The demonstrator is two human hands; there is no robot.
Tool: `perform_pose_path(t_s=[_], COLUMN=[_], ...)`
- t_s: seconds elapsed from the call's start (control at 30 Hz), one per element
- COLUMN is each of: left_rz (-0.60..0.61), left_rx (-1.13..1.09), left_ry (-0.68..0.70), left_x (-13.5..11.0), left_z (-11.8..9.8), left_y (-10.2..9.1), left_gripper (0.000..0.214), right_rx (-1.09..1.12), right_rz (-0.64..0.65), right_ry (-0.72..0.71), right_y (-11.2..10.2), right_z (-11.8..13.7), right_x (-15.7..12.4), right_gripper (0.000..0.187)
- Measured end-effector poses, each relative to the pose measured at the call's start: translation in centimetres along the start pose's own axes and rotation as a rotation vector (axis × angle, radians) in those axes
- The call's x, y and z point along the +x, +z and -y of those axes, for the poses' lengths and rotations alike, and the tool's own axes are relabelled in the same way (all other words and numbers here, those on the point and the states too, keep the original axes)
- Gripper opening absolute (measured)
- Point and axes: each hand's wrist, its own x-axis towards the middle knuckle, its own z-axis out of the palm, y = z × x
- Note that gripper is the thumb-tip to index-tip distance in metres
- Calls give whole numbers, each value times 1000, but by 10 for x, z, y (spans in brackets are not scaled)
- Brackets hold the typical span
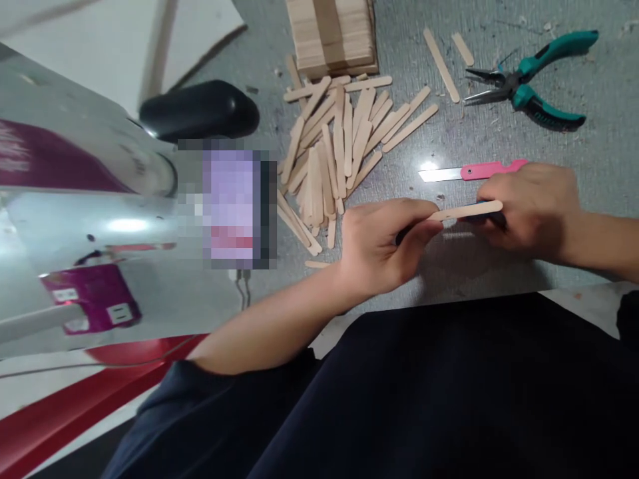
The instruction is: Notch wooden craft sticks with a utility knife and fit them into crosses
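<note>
My left hand (pixel 382 246) is closed, thumb and forefinger pinching one end of a wooden craft stick (pixel 469 211). The stick's other, rounded end reaches over to my right hand (pixel 524 209). That hand is closed around a small dark blue object (pixel 482 218) just beneath the stick; most of it is hidden by the fingers, so its kind is unclear. Right behind my right hand lies a pink utility knife (pixel 479 171), blade pointing left, its handle end partly covered by the hand.
A loose pile of craft sticks (pixel 339 133) spreads left of centre, below a banded bundle (pixel 329 40). Teal-handled pliers (pixel 519 83) lie at the back right, near two sticks. At left are a black mouse (pixel 200 110), a blurred-out phone-like object (pixel 232 203) and a purple power socket (pixel 92 299).
</note>
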Motion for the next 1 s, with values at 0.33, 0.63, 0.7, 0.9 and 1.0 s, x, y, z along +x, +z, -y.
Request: perform_pose_path(t_s=[0.33,0.63,0.7,0.9,1.0], left_rz=[26,-31,-45,-67,-95], left_rx=[103,34,26,60,69], left_ry=[109,-11,-66,50,143], left_x=[2,3,3,2,3], left_z=[13,6,3,7,9], left_y=[7,4,2,3,7], left_gripper=[43,44,45,38,32], right_rx=[-67,-136,-142,-202,-154], right_rz=[-9,211,184,47,36], right_ry=[-52,37,13,-72,-34], right_y=[0,-17,-16,-4,-3], right_z=[-7,-6,-9,-13,-12], right_x=[9,15,13,6,5], right_gripper=[44,46,45,43,47])
